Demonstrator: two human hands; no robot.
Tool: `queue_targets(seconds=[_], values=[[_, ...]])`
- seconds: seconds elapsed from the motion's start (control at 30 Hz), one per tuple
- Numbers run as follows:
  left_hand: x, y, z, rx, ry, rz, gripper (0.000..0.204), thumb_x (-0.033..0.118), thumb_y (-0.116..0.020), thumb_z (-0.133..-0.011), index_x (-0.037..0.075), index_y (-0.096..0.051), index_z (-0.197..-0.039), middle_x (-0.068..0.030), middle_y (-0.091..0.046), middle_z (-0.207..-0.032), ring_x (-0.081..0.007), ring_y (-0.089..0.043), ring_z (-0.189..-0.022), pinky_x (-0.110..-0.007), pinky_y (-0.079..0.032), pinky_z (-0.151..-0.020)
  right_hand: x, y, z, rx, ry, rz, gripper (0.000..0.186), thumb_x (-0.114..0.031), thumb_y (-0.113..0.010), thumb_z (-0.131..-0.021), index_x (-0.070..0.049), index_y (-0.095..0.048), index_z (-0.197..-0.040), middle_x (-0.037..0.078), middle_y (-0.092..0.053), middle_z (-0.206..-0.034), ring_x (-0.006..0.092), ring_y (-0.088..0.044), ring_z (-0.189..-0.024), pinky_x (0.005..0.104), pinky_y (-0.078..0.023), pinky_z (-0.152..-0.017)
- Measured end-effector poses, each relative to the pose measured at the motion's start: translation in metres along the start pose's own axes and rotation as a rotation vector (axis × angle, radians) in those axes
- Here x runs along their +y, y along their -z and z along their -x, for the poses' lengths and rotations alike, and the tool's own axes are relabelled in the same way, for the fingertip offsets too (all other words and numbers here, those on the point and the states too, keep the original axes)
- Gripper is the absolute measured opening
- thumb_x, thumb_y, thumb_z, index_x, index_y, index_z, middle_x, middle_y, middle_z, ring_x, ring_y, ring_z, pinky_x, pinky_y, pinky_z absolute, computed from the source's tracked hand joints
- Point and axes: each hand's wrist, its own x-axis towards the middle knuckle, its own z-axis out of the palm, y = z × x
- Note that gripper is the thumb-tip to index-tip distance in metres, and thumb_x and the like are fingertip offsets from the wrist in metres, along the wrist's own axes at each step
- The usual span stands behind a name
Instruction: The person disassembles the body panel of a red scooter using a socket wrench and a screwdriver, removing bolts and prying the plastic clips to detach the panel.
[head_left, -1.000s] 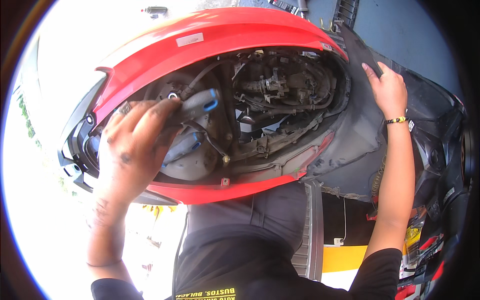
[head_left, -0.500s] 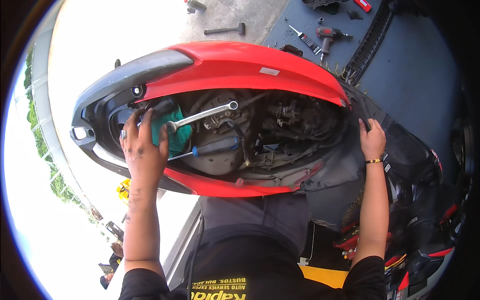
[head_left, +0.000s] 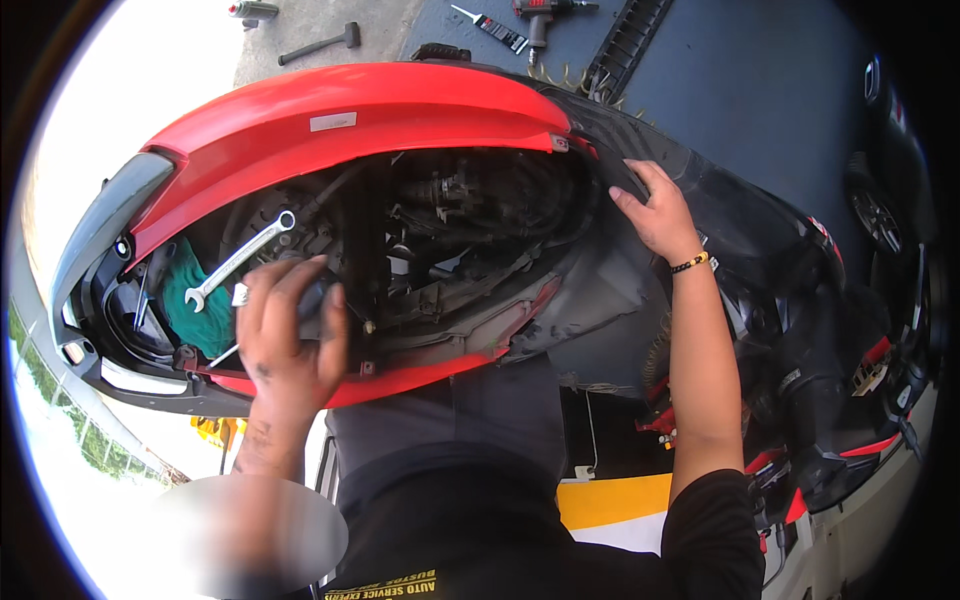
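Note:
Below me stands a red and black scooter, its upper body opened to show dark mechanical parts. My left hand is closed around the handle of a screwdriver; the thin shaft sticks out on the left, while the fingers cover most of the handle. Just beyond that hand, a combination wrench lies aslant, its jaw end over a green cloth. Further right, my right hand rests on the scooter's black panel, thumb and fingers apart.
On the floor beyond lie a hammer, a tube with a nozzle, an air impact wrench with a coiled hose, and a long black trim piece. Another black vehicle stands at the far right.
My left hand has gone from above the green cloth to the screwdriver's handle. My right hand's fingers have loosened from the panel edge. The view has shifted right and turned.

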Motion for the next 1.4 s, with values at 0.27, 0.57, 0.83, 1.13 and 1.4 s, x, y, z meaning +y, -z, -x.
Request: queue_targets(seconds=[0.27, 0.57, 0.83, 1.13, 1.4], values=[[0.115, -0.331, -0.041, -0.497, 0.857, 1.19, 0.047, 0.016, -0.053, -0.093, -0.006, -0.048, -0.134, -0.0268, -0.056, -0.129, -0.0379, -0.054, -0.122, -0.037, -0.041, -0.103, -0.003, 0.007, -0.068, -0.52, 0.104, -0.405, 0.078, -0.022, -0.071, -0.076, 0.002, -0.04, -0.143, 0.018, -0.047, -0.142, 0.0256, -0.042, -0.133, 0.0351, -0.032, -0.111], [0.12, -0.397, -0.05, -0.131, 0.747, 1.268, 0.041, 0.018, -0.059, -0.091, -0.004, -0.055, -0.124, -0.0228, -0.059, -0.125, -0.0378, -0.055, -0.118, -0.039, -0.042, -0.101, 0.04, 0.017, -0.08, -0.5, -0.047, -0.626, 0.084, -0.025, -0.063, -0.066, 0.014, -0.039, -0.136, 0.028, -0.041, -0.143, 0.0361, -0.048, -0.129, 0.0435, -0.038, -0.109], [0.124, -0.376, -0.059, 0.151, 0.818, 1.517, 0.032, 0.012, -0.071, -0.085, -0.006, -0.06, -0.11, -0.0165, -0.069, -0.102, -0.023, -0.068, -0.088, -0.032, -0.052, -0.08, 0.067, 0.003, -0.092, -0.633, -0.046, -1.277, 0.091, -0.047, -0.061, -0.076, 0.015, -0.034, -0.138, 0.027, -0.041, -0.141, 0.0331, -0.046, -0.13, 0.042, -0.035, -0.112], [0.129, -0.384, -0.056, 0.213, 0.666, 1.266, 0.036, 0.015, -0.066, -0.086, 0.006, -0.064, -0.121, -0.0147, -0.062, -0.103, -0.0243, -0.058, -0.098, -0.032, -0.044, -0.09, 0.08, -0.016, -0.106, -0.723, -0.167, -1.531, 0.083, -0.055, -0.058, -0.083, 0.012, -0.04, -0.129, 0.024, -0.047, -0.129, 0.0304, -0.048, -0.121, 0.04, -0.035, -0.106], [0.1, -0.381, -0.065, 0.128, 0.438, 0.948, 0.025, 0.022, -0.071, -0.077, 0.003, -0.07, -0.093, -0.015, -0.065, -0.09, -0.034, -0.062, -0.087, -0.04, -0.051, -0.079, 0.101, -0.021, -0.125, -0.768, 0.207, -0.966, 0.066, -0.06, -0.048, -0.091, 0.003, -0.057, -0.107, 0.011, -0.057, -0.106, 0.0209, -0.053, -0.098, 0.0326, -0.042, -0.089]])
